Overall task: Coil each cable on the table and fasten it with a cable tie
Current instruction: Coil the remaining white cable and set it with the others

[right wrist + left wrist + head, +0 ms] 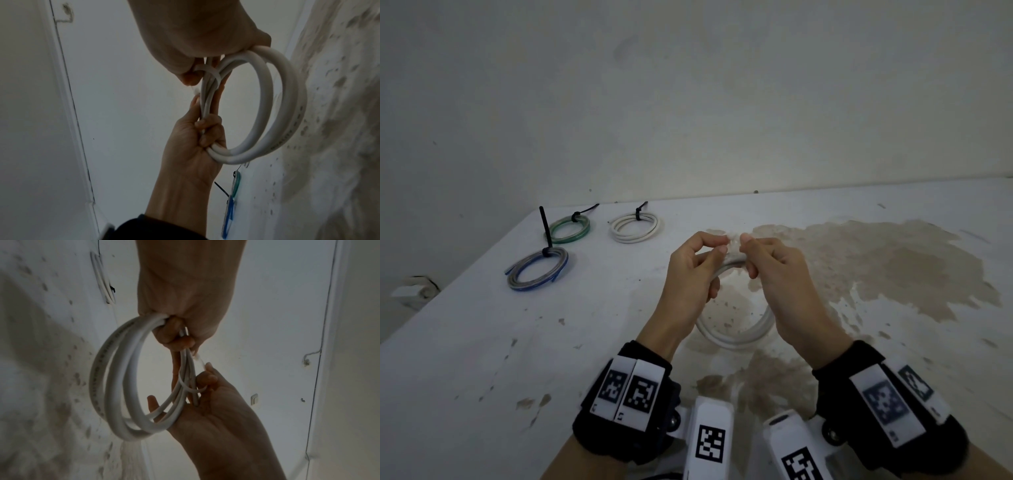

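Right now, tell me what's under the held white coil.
Under the white coil, gripped by the left hand and right hand, only the stained table shows. The hands hide the table beneath the coil's top.

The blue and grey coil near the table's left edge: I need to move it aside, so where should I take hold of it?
Judging by its pose, pinch the blue and grey coil at the bundled spot under its black cable tie, coming from above. The loops are bound there, and the tie's tail stands upright, so the fingers can close just beside it.

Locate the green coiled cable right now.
In the head view the green coiled cable lies far left on the table, between the white tied coil and the blue-grey coil.
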